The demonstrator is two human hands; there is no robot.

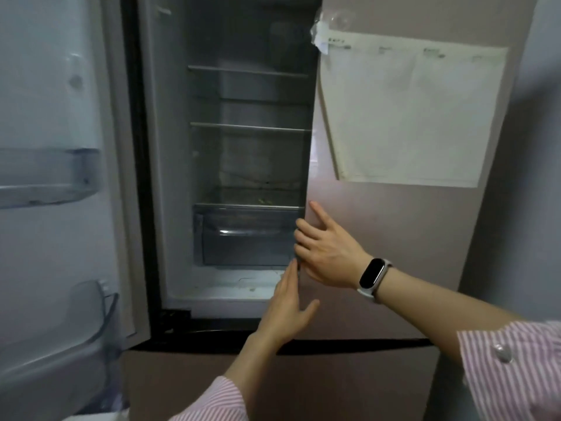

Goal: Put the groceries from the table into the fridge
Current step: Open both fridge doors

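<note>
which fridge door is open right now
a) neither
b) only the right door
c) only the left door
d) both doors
c: the left fridge door with clear plastic bins is swung open, baring the shelves, while the pinkish right door with the white paper sheet sits closed, both hands at its edge.

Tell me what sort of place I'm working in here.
Probably a home or shared kitchen, right at a fridge. Its left door is open on glass shelves and a crisper drawer; a paper sheet hangs on the closed right door.
</note>
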